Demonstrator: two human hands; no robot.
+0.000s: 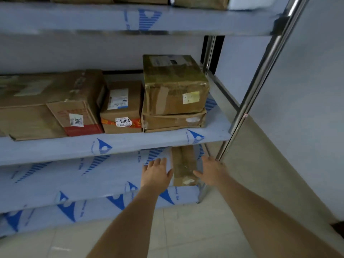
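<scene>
**Left hand (pixel 156 172) and right hand (pixel 211 170) open, either side of cardboard box (pixel 183 164)**

Head view: we find the cardboard box lying lengthwise on the lower shelf (pixel 93 175), at its right end, near the steel post (pixel 260 75). Both hands flank it with fingers straight and spread, gripping nothing. Each thumb reaches a side edge of the box; we cannot tell whether either touches it. Other parcels (pixel 122 107) stand on the shelf above.
</scene>
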